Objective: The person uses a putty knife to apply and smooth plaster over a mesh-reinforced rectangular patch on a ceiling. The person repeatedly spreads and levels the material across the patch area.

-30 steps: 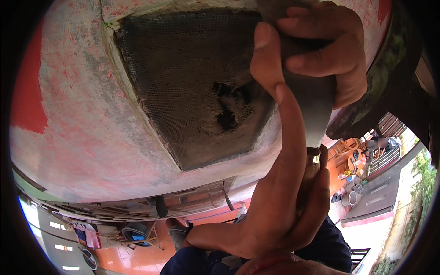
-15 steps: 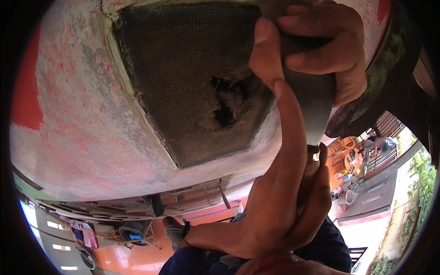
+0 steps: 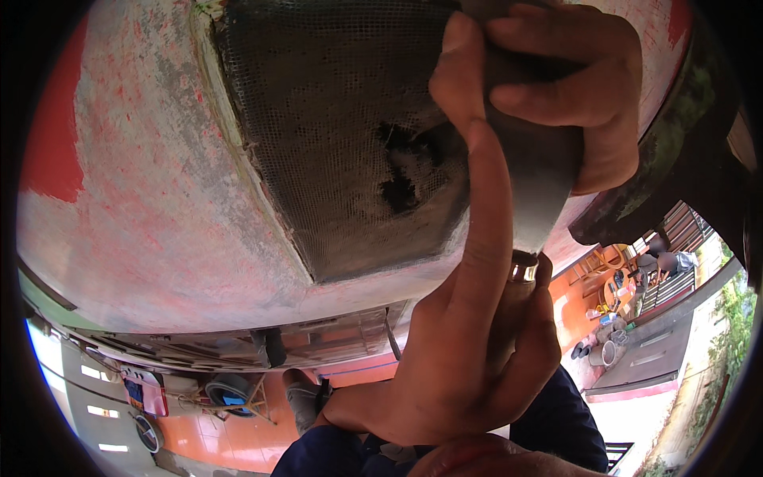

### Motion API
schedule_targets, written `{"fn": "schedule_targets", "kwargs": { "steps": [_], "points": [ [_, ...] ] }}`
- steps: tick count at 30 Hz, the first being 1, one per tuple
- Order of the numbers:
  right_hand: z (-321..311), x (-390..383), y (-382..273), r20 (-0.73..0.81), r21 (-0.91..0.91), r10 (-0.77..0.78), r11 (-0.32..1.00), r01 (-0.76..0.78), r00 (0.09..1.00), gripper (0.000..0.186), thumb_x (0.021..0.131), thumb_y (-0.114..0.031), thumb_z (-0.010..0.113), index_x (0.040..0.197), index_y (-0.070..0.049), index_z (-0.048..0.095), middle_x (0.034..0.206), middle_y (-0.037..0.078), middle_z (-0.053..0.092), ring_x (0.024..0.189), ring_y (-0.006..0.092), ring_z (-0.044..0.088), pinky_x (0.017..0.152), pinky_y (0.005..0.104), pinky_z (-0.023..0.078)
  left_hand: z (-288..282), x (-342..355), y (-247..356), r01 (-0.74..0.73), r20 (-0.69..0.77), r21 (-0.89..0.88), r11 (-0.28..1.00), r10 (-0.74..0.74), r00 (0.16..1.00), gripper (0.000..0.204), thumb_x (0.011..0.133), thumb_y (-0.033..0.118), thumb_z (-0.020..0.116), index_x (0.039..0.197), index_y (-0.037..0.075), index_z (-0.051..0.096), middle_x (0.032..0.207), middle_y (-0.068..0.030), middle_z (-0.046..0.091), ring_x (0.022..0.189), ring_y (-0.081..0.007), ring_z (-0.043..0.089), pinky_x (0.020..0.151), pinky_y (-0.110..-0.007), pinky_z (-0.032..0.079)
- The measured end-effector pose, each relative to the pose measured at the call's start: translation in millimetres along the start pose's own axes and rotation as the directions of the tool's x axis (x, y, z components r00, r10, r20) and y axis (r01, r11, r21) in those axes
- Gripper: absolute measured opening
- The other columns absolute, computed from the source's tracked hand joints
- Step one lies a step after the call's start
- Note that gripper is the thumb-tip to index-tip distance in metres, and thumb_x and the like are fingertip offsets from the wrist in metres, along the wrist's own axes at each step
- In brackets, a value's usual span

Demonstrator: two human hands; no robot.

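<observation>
Your right hand (image 3: 572,103) pinches the soft, limp mesh patch (image 3: 342,135) at its edge while your left hand (image 3: 469,350), forefinger extended, grips the scraper (image 3: 532,199)—hold that stiff handle firmly.

Mesh patch (image 3: 334,135) left of both hands lies unobstructed.

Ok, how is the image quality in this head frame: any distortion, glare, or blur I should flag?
Head view: strong fisheye bending toward a black rim; the mesh patch on the faded red surface is sharp enough to show its weave; the hand at the top and the hand with the raised forefinger are close and slightly soft; the bright strip at the right edge is washed out.
</observation>
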State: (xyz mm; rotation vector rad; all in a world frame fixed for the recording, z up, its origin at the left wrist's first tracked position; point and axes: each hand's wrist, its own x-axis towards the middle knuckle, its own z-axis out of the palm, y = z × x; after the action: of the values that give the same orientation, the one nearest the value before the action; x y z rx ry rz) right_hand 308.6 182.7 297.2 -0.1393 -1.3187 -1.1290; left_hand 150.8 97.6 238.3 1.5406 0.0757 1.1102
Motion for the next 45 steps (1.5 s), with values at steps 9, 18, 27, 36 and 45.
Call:
{"fn": "schedule_targets", "kwargs": {
  "steps": [9, 18, 27, 36, 45],
  "points": [
    [0.0, 3.3, -1.3, -0.002, 0.006, 0.012, 1.0, -0.012, 1.0, 0.039, 0.056, 0.001, 0.086, 0.068, -0.016, 0.053, 0.08, 0.004, 0.066, 0.078, 0.0213, 0.066, 0.074, 0.0343, 0.048, 4.5, -6.9, -8.7, -0.044, 0.017, 0.071, 0.996, 0.043, 0.999, 0.082, 0.089, 0.002, 0.044, 0.156, -0.007, -0.002, 0.143, -0.0272, 0.042, 0.09, -0.0158, 0.057, 0.073, -0.029, 0.047],
    [2.4, 4.9, -4.1, 0.002, 0.004, 0.019, 1.0, -0.019, 1.0, 0.038, 0.056, 0.003, 0.085, 0.065, -0.016, 0.053, 0.078, 0.004, 0.065, 0.076, 0.0204, 0.065, 0.071, 0.0327, 0.049, 9.0, -4.8, -9.1, -0.083, 0.007, 0.051, 0.995, 0.082, 0.997, 0.081, 0.091, 0.0, 0.046, 0.156, -0.008, -0.002, 0.125, -0.0257, 0.045, 0.087, -0.0179, 0.057, 0.074, -0.03, 0.047],
    [6.2, 5.3, -6.1, 0.0, 0.008, 0.021, 1.0, -0.021, 1.0, 0.037, 0.056, 0.004, 0.084, 0.062, -0.015, 0.053, 0.075, 0.003, 0.065, 0.074, 0.0195, 0.065, 0.068, 0.0311, 0.049, 10.4, 0.5, -9.0, -0.129, -0.003, 0.07, 0.989, 0.129, 0.992, 0.079, 0.093, -0.002, 0.047, 0.155, -0.009, -0.001, 0.108, -0.0242, 0.048, 0.083, -0.0201, 0.057, 0.075, -0.031, 0.046],
    [7.9, 12.8, -6.6, -0.005, 0.009, 0.031, 0.999, -0.031, 1.0, 0.037, 0.055, 0.006, 0.083, 0.058, -0.015, 0.053, 0.073, 0.003, 0.065, 0.071, 0.0187, 0.065, 0.065, 0.0296, 0.05, 13.9, 2.0, 17.9, -0.125, -0.03, 0.105, 0.987, 0.129, 0.991, 0.078, 0.093, -0.004, 0.046, 0.155, -0.01, -0.001, 0.098, -0.022, 0.05, 0.073, -0.0169, 0.058, 0.07, -0.029, 0.047],
    [7.7, 14.5, -6.9, -0.002, -0.004, 0.033, 0.999, -0.033, 0.999, 0.036, 0.055, 0.007, 0.082, 0.056, -0.014, 0.053, 0.071, 0.003, 0.065, 0.069, 0.0179, 0.065, 0.063, 0.0283, 0.05, 14.3, -3.1, -6.9, -0.166, -0.036, 0.066, 0.984, 0.169, 0.985, 0.075, 0.094, 0.002, 0.041, 0.154, -0.012, -0.001, 0.108, -0.0198, 0.064, 0.059, -0.0018, 0.046, 0.059, -0.019, 0.039]
  ]
}}
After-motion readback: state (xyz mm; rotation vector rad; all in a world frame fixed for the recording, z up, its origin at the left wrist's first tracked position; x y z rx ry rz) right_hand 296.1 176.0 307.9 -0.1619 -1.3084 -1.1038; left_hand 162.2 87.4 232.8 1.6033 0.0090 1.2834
